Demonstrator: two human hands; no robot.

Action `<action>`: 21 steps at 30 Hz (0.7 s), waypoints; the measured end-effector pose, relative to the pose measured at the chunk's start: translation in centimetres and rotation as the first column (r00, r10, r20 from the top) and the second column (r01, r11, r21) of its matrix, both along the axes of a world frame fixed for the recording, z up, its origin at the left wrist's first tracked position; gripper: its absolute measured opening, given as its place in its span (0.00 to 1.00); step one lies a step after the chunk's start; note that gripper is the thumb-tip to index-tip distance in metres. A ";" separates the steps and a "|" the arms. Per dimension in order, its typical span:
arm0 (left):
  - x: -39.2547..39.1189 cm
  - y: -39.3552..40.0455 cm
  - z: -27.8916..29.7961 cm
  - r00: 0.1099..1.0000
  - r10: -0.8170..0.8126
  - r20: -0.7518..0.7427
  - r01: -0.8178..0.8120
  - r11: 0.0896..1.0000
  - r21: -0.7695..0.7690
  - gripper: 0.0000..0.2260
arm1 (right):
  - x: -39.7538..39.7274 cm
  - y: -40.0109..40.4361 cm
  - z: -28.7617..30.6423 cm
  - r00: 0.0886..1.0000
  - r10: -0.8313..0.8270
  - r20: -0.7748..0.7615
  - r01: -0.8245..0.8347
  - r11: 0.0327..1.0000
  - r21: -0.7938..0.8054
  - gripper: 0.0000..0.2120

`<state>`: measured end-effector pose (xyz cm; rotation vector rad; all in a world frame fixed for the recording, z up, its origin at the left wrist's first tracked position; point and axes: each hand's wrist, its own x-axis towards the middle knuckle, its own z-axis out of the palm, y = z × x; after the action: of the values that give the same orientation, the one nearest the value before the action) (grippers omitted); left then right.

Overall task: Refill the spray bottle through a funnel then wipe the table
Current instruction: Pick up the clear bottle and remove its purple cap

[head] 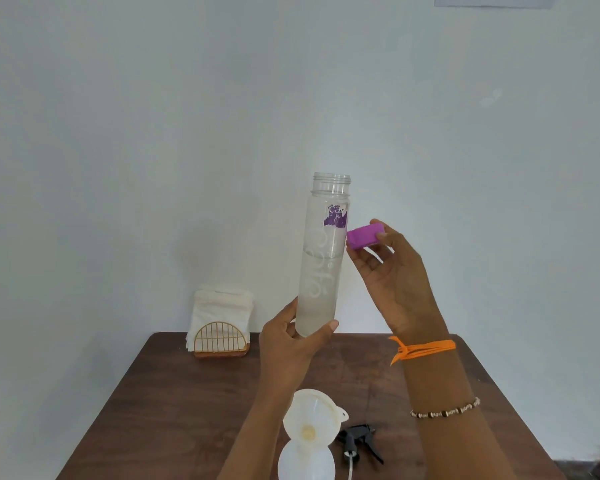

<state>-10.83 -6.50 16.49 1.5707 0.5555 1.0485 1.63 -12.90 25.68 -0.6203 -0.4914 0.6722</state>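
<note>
**Water bottle uncapped, funnel seated, pour pending**

Head view. Nearest the lens: white spray bottle [305,460] upright at the near table [194,393] edge, white funnel [310,419] seated in its neck. Just right of it, black trigger sprayer [359,441] lying loose on the wood. Above, clear water bottle [323,258] raised upright, mouth open, roughly half full. Left hand [291,344] clenched round its base; right hand [392,278] pinching the purple cap [364,237] beside the bottle's shoulder. Far left corner: napkins [220,311] in a wire holder [219,341]. Judged stiff, smooth-walled, likely slippery if wet, with weight sitting low; better gripped mid-body before tipping. Spray bottle probably light and easily toppled under the funnel.
</note>
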 end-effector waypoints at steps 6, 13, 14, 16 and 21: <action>-0.3 -0.2 -0.5 1.000 -0.006 0.010 0.006 1.000 0.010 0.17 | -0.8 -1.2 -5.3 0.985 -0.131 0.108 0.147 0.977 -0.153 0.07; -0.6 -0.4 -1.2 0.999 -0.047 0.018 0.047 0.999 -0.020 0.16 | -2.0 -3.4 -13.5 0.924 -0.255 0.285 0.370 0.783 -0.500 0.08; -0.6 -0.3 -1.4 0.999 -0.049 0.020 0.049 0.999 -0.023 0.16 | -2.2 -3.7 -14.8 0.910 -0.272 0.313 0.405 0.739 -0.538 0.08; -0.7 -0.4 -1.6 0.999 -0.048 0.024 0.048 0.998 -0.031 0.17 | -2.5 -4.4 -17.0 0.892 -0.284 0.351 0.447 0.661 -0.603 0.09; -0.9 -0.4 -1.9 0.999 -0.036 0.022 0.037 0.999 -0.036 0.18 | -2.6 -5.9 -22.5 0.845 -0.165 0.509 0.519 0.486 -0.703 0.18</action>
<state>-11.69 -6.90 14.61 1.5305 0.5263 1.0210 -0.98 -18.79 3.20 -1.7557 -0.3531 0.3365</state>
